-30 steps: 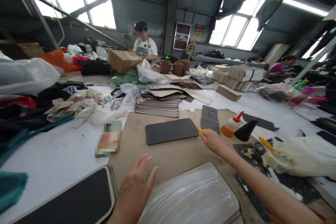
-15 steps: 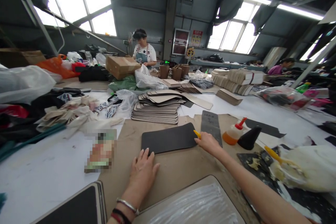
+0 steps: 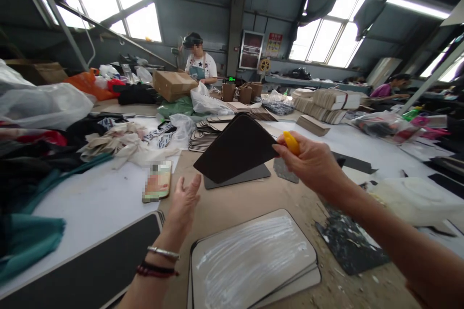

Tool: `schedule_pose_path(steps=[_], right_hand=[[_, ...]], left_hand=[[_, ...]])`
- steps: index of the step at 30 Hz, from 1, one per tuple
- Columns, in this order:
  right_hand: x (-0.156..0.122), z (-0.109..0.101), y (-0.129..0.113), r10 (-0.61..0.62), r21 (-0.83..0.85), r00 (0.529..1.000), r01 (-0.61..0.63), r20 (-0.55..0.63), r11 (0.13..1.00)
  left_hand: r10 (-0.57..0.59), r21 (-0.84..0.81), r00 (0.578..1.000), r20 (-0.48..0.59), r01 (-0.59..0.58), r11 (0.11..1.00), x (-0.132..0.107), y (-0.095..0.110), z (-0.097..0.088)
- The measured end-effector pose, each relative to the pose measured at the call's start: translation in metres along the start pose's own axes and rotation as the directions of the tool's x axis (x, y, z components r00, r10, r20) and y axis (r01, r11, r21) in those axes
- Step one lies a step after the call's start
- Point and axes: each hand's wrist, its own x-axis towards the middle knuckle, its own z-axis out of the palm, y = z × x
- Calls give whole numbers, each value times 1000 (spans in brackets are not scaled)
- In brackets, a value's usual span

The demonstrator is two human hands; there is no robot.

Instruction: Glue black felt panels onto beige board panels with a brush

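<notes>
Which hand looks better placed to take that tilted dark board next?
Probably the left hand: it is open and empty, just below the tilted dark rounded-corner board. The right hand is already gripping a yellow plastic spreader, so it seems less free.

Dark board panel (image 3: pixel 235 147): matt, smooth-faced. Scraper (image 3: pixel 291 143): yellow plastic, glossy. Pale board (image 3: pixel 250 260): streaked with a shiny white coating (brush-like marks, uneven). Bench covering of brown kraft paper (image 3: pixel 224 207): dull, slightly rough, flecked with debris. Bangle (image 3: pixel 163 252): polished metal. Teal cloth (image 3: pixel 29 246): soft, matt. Carton (image 3: pixel 174 84): plain brown corrugated cardboard.
</notes>
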Motion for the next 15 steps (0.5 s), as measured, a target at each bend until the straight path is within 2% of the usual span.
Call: schedule_pose_path(steps=[2, 4, 6, 8, 11, 13, 15], right_hand=[[-5, -15, -5, 42, 129, 999, -38, -30, 991], [-7, -20, -3, 104, 235, 994, -93, -34, 968], [-6, -17, 5, 160, 296, 987, -146, -23, 944], [-4, -8, 16, 208, 287, 978, -202, 12, 936], [-3, 14, 34, 276, 25, 951, -282, 141, 959], [-7, 31, 47, 326, -173, 919, -293, 221, 941], [-13, 50, 61, 363, -275, 893, -290, 266, 916]], left_hand=[[-12, -121, 1000, 14, 14, 993, -11, 7, -3], [-32, -191, 999, 28, 37, 981, -19, 11, -4], [-66, -217, 997, 39, 73, 974, -25, 11, -4], [-92, -216, 994, 50, 101, 971, -28, 8, -3], [-110, -186, 991, 72, 122, 975, -29, 0, -2], [-117, -142, 989, 92, 130, 981, -28, -7, -2], [-121, -71, 988, 100, 128, 989, -27, -16, -4]])
